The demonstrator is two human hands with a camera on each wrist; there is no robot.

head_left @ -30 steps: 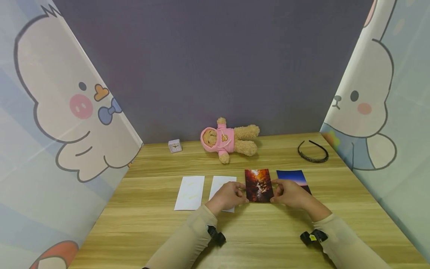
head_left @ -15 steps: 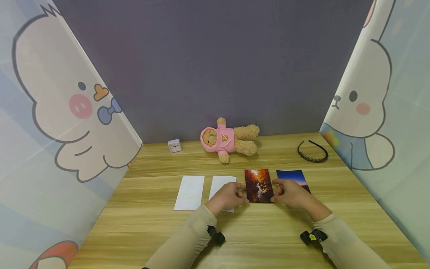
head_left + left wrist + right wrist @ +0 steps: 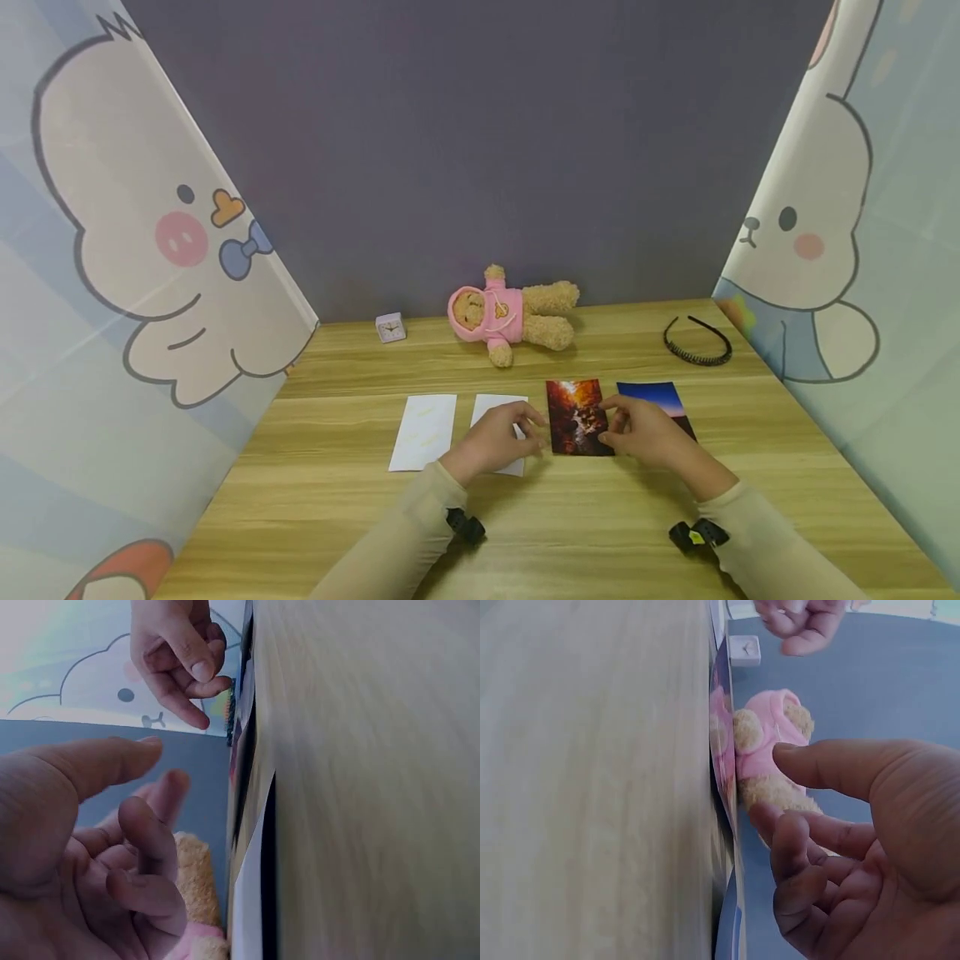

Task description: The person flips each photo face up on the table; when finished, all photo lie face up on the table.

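A row of four-sided sheets lies on the wooden table. The picture of a red autumn forest stream (image 3: 572,417) lies flat between my hands. My left hand (image 3: 497,437) hovers over a white sheet (image 3: 492,402), its fingers apart and loosely bent, just left of the forest picture. My right hand (image 3: 647,432) overlaps that picture's right edge in the head view and partly hides a blue dusk-sky picture (image 3: 652,393). Both wrist views show a gap between thumb and fingers, with nothing in the left hand (image 3: 112,847) or the right hand (image 3: 870,840).
Farther left lies another white sheet (image 3: 423,433) with faint yellow marks. Along the back are a small square clock (image 3: 391,327) and a teddy bear in a pink hoodie (image 3: 506,315), lying down. A black toothed headband (image 3: 699,357) rests at the back right. Walls surround the table (image 3: 315,500).
Both hands have come off the forest picture's edges. The left drew back to the left and the right lifted slightly inward over the edge. The picture stays in nearly the same place.
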